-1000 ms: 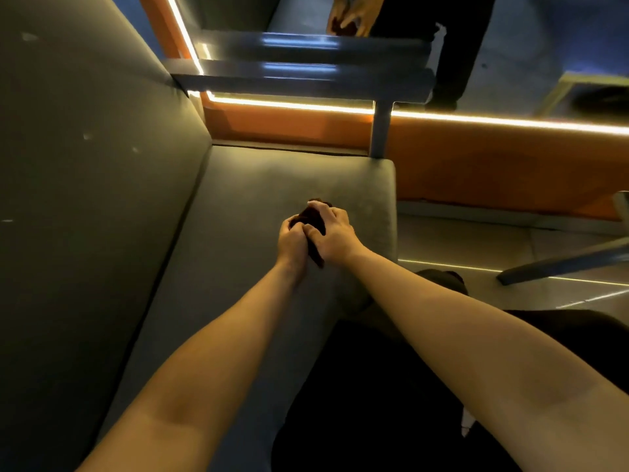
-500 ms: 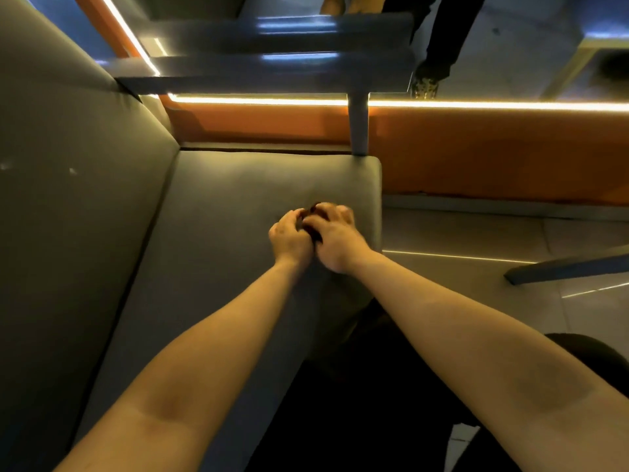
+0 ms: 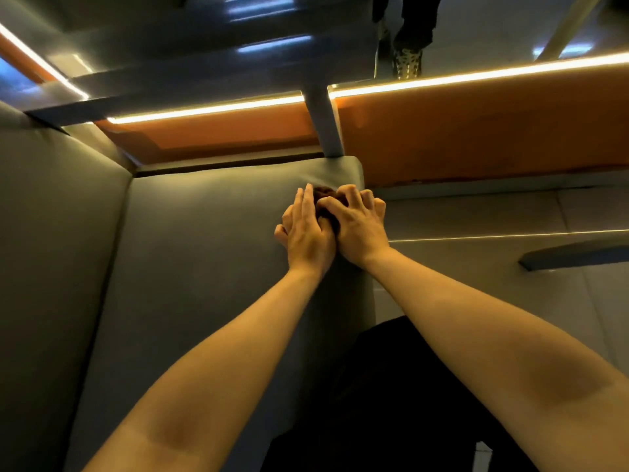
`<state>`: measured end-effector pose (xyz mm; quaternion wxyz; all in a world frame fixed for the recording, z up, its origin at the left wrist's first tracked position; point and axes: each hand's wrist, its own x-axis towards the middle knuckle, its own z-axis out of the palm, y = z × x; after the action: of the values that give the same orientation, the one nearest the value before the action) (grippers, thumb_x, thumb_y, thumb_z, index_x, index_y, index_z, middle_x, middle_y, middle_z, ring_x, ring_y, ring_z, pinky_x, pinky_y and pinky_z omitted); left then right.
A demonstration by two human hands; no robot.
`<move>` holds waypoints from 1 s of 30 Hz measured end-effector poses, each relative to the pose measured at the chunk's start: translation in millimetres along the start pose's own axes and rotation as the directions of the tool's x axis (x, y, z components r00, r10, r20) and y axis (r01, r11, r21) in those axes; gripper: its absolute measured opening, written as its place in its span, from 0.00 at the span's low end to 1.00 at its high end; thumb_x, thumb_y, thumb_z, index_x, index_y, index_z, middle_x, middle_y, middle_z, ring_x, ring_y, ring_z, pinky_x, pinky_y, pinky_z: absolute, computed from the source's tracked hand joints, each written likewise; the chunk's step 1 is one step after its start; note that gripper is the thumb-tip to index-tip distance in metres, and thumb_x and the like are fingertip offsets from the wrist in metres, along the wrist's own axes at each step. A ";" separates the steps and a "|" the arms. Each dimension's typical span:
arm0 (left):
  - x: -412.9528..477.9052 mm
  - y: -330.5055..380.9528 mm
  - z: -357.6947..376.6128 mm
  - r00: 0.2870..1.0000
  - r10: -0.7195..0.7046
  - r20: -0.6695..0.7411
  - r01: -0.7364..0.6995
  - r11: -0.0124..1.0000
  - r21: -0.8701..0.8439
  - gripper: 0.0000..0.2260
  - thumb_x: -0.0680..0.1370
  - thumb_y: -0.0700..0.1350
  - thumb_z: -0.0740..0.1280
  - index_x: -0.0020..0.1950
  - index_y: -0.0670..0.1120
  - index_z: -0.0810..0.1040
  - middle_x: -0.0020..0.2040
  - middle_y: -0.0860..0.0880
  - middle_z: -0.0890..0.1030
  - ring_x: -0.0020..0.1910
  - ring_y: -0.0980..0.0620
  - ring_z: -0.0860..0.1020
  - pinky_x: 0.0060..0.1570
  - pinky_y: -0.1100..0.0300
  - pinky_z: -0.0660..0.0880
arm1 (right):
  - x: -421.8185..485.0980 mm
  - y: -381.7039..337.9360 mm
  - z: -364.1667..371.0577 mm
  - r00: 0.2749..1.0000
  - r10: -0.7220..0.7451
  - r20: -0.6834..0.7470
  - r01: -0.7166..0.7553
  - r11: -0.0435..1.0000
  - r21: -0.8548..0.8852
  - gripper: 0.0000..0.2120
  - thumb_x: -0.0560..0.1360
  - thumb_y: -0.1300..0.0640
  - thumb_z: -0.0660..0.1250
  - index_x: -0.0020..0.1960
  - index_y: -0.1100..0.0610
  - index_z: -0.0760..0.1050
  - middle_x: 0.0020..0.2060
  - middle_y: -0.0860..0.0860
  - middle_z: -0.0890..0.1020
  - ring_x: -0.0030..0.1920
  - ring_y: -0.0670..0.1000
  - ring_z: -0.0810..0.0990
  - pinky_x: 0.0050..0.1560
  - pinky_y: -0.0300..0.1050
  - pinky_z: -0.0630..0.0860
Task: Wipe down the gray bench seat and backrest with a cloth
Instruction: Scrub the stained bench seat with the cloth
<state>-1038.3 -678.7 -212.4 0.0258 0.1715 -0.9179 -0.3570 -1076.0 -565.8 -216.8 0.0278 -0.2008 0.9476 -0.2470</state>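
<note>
Together: left hand (image 3: 306, 231) flat against cloth (image 3: 324, 194), right hand (image 3: 359, 229) gripping.

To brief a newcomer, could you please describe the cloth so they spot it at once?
Follow the gray bench seat to its far right corner, below the metal post. The left hand and right hand meet there; the cloth is the small dark bunched lump between them, unlike the smooth gray seat.
</note>
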 end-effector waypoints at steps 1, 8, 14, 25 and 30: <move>1.7 2.4 4.1 1.000 -0.013 0.006 0.013 1.000 0.001 0.26 0.85 0.49 0.54 0.83 0.52 0.52 0.80 0.48 0.61 0.78 0.48 0.55 0.75 0.47 0.49 | 4.4 2.5 -0.2 0.999 0.037 -0.013 -0.037 0.999 0.013 0.15 0.81 0.47 0.63 0.67 0.42 0.73 0.67 0.53 0.68 0.64 0.60 0.66 0.64 0.57 0.62; -1.5 -6.5 15.5 0.991 0.103 0.083 -0.125 0.929 0.348 0.23 0.83 0.55 0.54 0.79 0.59 0.62 0.82 0.52 0.55 0.78 0.48 0.52 0.73 0.45 0.49 | 42.4 20.7 4.1 0.857 0.504 -0.104 -0.470 0.849 0.241 0.21 0.81 0.54 0.60 0.72 0.41 0.68 0.70 0.54 0.66 0.66 0.62 0.66 0.66 0.59 0.68; -3.7 -4.3 19.5 0.992 0.103 0.078 -0.128 0.879 0.460 0.23 0.82 0.56 0.50 0.79 0.62 0.60 0.82 0.50 0.54 0.77 0.47 0.53 0.71 0.44 0.52 | 25.4 32.7 7.7 0.747 0.635 0.194 -0.587 0.495 0.640 0.20 0.83 0.53 0.57 0.75 0.47 0.69 0.67 0.57 0.74 0.66 0.60 0.73 0.69 0.56 0.71; -5.9 0.1 18.1 0.967 0.163 0.198 -0.243 0.830 0.503 0.26 0.81 0.61 0.51 0.80 0.60 0.60 0.82 0.50 0.56 0.77 0.47 0.55 0.73 0.45 0.52 | -0.3 26.4 -13.7 0.737 0.664 0.128 -0.582 0.526 0.621 0.13 0.80 0.52 0.59 0.59 0.52 0.79 0.56 0.54 0.82 0.57 0.58 0.79 0.63 0.56 0.75; -2.6 -5.9 22.7 0.976 0.182 0.120 -0.215 0.887 0.408 0.28 0.80 0.60 0.54 0.80 0.56 0.60 0.80 0.52 0.60 0.75 0.49 0.57 0.73 0.48 0.54 | 44.8 33.8 -15.4 0.846 0.504 0.174 -0.432 0.455 0.779 0.22 0.81 0.54 0.59 0.75 0.49 0.71 0.70 0.52 0.75 0.69 0.52 0.73 0.74 0.49 0.68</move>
<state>-1038.0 -667.2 -232.9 -0.0109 0.0641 -0.9860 -0.1537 -1131.9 -549.4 -217.5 0.1421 0.1116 0.7540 -0.6315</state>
